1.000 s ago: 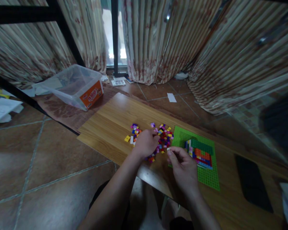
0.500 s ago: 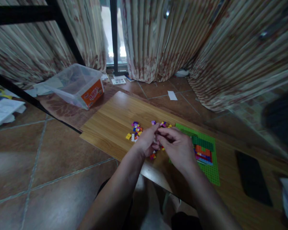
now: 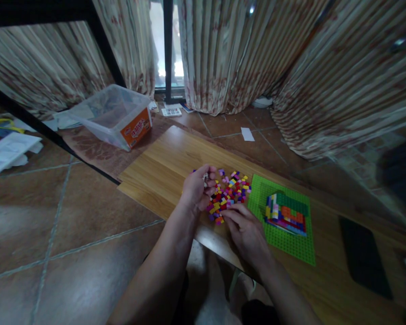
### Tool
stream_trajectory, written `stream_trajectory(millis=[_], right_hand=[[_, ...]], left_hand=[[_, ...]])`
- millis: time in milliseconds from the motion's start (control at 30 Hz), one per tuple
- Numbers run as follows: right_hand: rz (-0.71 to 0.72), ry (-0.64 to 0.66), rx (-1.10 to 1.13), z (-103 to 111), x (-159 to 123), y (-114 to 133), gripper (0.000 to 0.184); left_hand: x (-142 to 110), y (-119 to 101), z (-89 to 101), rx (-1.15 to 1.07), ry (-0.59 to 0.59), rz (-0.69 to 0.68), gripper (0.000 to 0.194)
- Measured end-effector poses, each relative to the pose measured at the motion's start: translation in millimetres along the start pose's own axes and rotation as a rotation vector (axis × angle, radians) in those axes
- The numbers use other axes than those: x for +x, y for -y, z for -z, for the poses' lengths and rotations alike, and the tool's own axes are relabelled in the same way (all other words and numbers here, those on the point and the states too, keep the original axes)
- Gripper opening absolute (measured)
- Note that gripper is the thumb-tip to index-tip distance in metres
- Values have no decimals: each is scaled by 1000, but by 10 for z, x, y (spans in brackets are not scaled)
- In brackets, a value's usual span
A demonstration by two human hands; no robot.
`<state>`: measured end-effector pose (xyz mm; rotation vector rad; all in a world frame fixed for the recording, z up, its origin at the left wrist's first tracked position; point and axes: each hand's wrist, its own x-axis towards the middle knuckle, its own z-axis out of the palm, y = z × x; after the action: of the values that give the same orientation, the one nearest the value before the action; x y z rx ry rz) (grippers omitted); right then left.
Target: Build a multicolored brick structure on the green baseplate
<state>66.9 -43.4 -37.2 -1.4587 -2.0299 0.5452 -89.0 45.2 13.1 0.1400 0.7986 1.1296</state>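
Observation:
My left hand (image 3: 198,186) is cupped, palm up, with fingers curled around some small white toy bricks (image 3: 205,178). Beside it lies a loose pile of multicoloured toy bricks (image 3: 228,192). My right hand (image 3: 245,225) is at the pile's near edge, thumb and forefinger pinched together; whatever is between the tips is too small to make out. Just right of the pile is a green studded baseplate (image 3: 280,246). A built block of coloured bricks (image 3: 286,214), dark green across its back, stands on it.
The wooden table (image 3: 162,158) holds a black flat object (image 3: 363,255) at right. On the floor beyond its left end stands a clear plastic bin (image 3: 111,115) with an orange label. A black metal frame (image 3: 103,49) crosses the upper left, and curtains (image 3: 230,58) hang behind.
My hands have come apart. The right has moved down to the near edge of the brick pile, while the left has shifted left and up, uncovering more of the pile.

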Motion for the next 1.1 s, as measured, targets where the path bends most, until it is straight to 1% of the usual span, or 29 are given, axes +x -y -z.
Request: stream_trajectory(millis=[100,233,333,400,467,567,633,700,733,800,867,933,1000,1033,1100], right_hand=[[37,26,-84,-15,21,-18,24],[51,56,-154,8,50,-9,21],[44,94,-193,2,76,12,19],[22,92,-167,-4,92,36,18],[-20,61,-92,15,96,69,17],[-90,-20,-5,136,57,113,16],[-163,-119,38,288,5,107,15],[-278,-285,124,484,-62,44,15],[-337,-377,169,591,-101,-13,19],[-408,-558,246,801,-195,-174,29],[-484,-692,242,971,-307,-371,30],[-557,-738,230,1072,-421,-566,30],[-604,-714,216,1102,-508,-723,31],[-612,-700,206,1097,-533,-782,31],[-579,-677,200,1072,-544,-863,28]], left_hand=[[0,3,8,-28,-6,-11,22],[1,3,1,-56,-46,-22,21],[-4,12,-15,-48,-51,-21,20],[-12,26,-32,-40,-49,-13,20],[-21,44,-53,-37,-52,-7,18],[-31,78,-90,-35,-53,-6,16],[-35,118,-120,-25,-45,-2,17],[-47,190,-158,-5,-28,8,17],[-58,243,-181,6,-17,17,17],[-92,382,-236,28,1,44,14],[-136,554,-297,42,18,92,12],[-177,734,-359,74,35,149,13],[-197,892,-413,110,50,189,13],[-196,958,-437,126,54,196,14],[-179,1057,-474,146,51,187,14]])
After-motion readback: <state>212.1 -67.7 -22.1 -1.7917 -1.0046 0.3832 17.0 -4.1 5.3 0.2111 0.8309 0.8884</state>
